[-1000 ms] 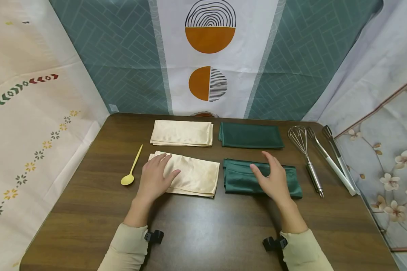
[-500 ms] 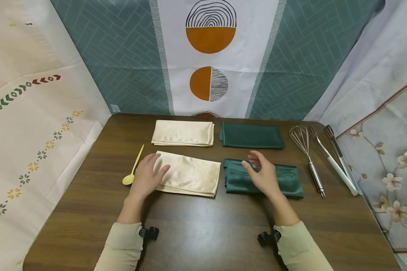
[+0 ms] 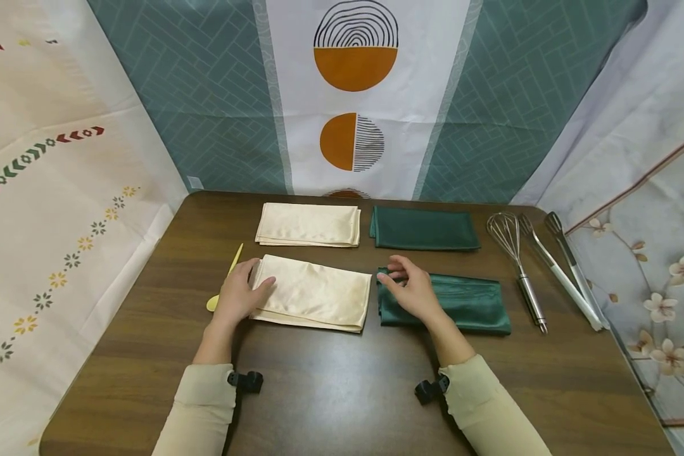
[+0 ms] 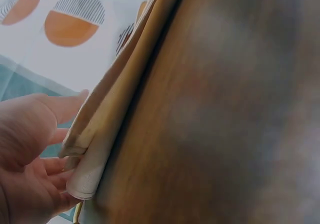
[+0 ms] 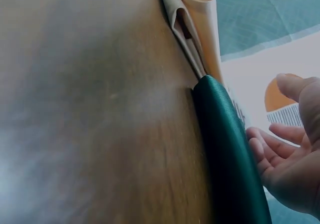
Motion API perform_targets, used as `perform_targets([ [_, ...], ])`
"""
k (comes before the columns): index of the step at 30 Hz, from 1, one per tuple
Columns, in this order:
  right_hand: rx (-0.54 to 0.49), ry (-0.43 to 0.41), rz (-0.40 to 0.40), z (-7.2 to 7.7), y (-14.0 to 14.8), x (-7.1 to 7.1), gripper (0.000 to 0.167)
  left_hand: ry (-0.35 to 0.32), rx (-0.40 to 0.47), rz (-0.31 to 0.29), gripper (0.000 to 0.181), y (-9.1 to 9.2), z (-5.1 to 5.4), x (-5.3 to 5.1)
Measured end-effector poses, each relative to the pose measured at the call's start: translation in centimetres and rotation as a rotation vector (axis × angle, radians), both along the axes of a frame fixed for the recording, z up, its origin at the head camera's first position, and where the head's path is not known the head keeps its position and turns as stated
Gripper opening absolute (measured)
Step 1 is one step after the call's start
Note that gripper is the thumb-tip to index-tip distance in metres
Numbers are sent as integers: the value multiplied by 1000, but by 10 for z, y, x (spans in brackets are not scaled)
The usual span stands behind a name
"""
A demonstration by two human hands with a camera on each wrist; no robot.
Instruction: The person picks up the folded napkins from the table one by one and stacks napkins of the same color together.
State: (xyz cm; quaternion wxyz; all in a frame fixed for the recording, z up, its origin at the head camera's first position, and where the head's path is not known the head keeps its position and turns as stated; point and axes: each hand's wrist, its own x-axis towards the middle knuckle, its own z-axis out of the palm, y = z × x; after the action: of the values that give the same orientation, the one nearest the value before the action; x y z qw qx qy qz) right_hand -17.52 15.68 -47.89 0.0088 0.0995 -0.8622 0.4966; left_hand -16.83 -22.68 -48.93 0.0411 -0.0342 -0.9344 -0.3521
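Head view: front cream cloth (image 3: pixel 313 294), folded, on table (image 3: pixel 342 392). At its left end, left hand (image 3: pixel 238 297), thumb and fingers parted. To its right, front green cloth (image 3: pixel 470 304), partly under right hand (image 3: pixel 416 294), fingers loosely bent.

Left wrist view: left hand at the front cream cloth's end, contact unclear.

Right wrist view: right hand short of the front cream cloth, alongside the front green cloth, thumb apart from fingers.

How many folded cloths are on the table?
4: at the back, a cream cloth on the left and a green cloth on the right; in front, likewise, another cream cloth and another green cloth.
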Motion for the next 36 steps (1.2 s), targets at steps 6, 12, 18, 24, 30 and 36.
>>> perform_targets([
  [6, 66, -14, 84, -9, -11, -14, 56, -66, 81, 62, 74, -4, -4, -7],
  [12, 137, -42, 170, -19, -15, -22, 47, -125, 114, 121, 75, -5, -7, -9],
  [18, 207, -23, 167, -18, -25, -24, 45, -119, 28, 86, 47, -5, -3, -8],
  [24, 355, -48, 194, -14, -32, -21, 31, -177, -1, 97, 38, -3, -4, -5],
  [30, 312, -41, 286, -13, -33, -19, 19, -142, -7, 82, 32, 0, -6, 0],
  [36, 223, -55, 282, -9, -37, -20, 23, -128, 96, 93, 43, 3, -4, 4],
])
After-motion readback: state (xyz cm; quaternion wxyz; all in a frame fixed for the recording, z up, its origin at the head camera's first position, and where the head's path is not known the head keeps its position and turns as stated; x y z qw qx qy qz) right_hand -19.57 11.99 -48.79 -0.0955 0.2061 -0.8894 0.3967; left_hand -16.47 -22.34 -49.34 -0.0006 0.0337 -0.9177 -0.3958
